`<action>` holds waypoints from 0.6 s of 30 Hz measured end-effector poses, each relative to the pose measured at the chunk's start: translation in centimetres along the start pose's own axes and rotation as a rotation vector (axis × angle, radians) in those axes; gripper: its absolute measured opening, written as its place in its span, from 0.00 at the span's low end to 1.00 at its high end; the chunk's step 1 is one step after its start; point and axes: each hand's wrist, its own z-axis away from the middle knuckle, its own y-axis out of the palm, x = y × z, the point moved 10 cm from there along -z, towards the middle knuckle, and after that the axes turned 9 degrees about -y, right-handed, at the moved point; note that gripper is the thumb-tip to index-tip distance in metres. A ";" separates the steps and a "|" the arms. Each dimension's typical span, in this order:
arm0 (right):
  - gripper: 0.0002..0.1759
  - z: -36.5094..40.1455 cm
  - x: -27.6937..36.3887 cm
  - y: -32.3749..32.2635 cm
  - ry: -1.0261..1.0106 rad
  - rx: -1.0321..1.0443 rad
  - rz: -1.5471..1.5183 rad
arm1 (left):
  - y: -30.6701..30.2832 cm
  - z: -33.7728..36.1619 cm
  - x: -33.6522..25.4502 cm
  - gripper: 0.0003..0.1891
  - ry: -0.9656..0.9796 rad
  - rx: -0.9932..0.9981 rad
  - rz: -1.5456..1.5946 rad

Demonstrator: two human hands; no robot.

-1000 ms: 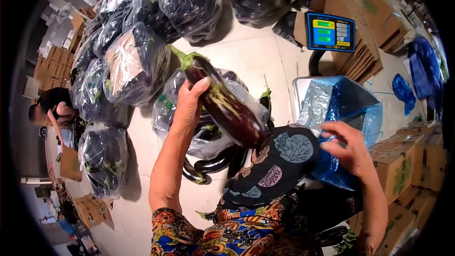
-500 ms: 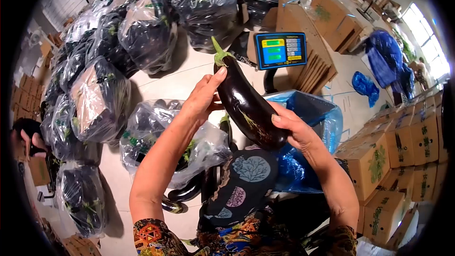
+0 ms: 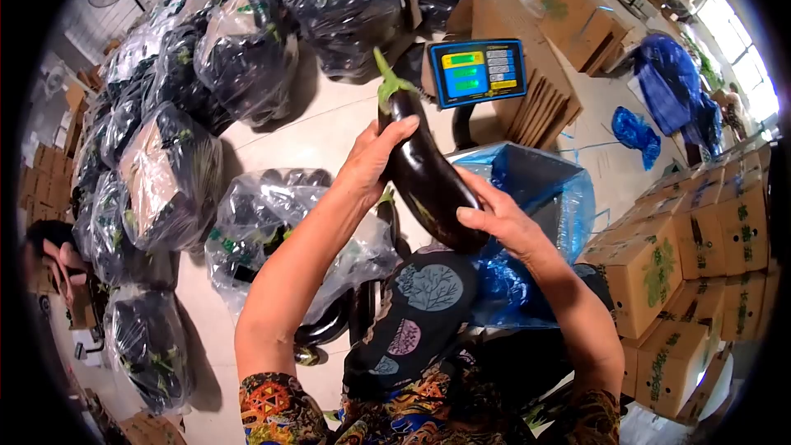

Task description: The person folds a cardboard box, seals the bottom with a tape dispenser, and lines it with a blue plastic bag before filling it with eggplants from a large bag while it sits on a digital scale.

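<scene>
A large dark eggplant [image 3: 424, 175] with a green stem is held up in front of me between both hands. My left hand [image 3: 375, 156] grips its upper part below the stem, thumb across the skin. Around the lower end are the fingers of my right hand [image 3: 494, 213], thumb on top. Just beyond and right of the eggplant stands a scale display [image 3: 478, 72] with lit green readouts. A blue plastic-lined box [image 3: 568, 198] is open to the right, and an open clear bag [image 3: 264, 235] of eggplants lies to the left.
Full clear bags [image 3: 247, 58] of eggplants fill the back and left floor. Stacked printed cartons [image 3: 643, 280] are at the right. Flat cardboard [image 3: 527, 58] leans behind the scale. Blue plastic [image 3: 636, 136] lies on the floor. Part of another person [image 3: 67, 259] shows at the far left.
The eggplant has turned slightly in my hands, and its scarred patch shows less. My left thumb lies further across it. The view has shifted a little.
</scene>
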 end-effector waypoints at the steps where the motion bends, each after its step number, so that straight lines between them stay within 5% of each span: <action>1: 0.39 0.0 -0.6 -0.1 0.005 -0.004 0.044 | -0.2 0.5 -1.4 0.25 0.089 -0.015 -0.037; 3: 0.29 0.5 -1.3 -1.5 0.108 -0.050 0.346 | -1.9 1.1 -3.9 0.26 0.256 -0.082 -0.201; 5: 0.20 1.8 -1.4 -2.9 0.131 -0.035 0.511 | -4.0 3.3 -5.8 0.28 0.266 -0.147 -0.380; 9: 0.16 4.1 -2.5 -6.9 0.160 -0.140 0.654 | -8.0 8.2 -3.6 0.43 0.150 -0.135 -0.607; 13: 0.11 5.5 -4.0 -11.1 0.235 -0.258 0.834 | -13.6 12.0 9.4 0.52 -0.161 -0.112 -0.749; 18: 0.09 7.3 -8.7 -10.6 0.330 -0.073 0.823 | -18.8 18.7 27.2 0.42 -0.283 -0.081 -1.056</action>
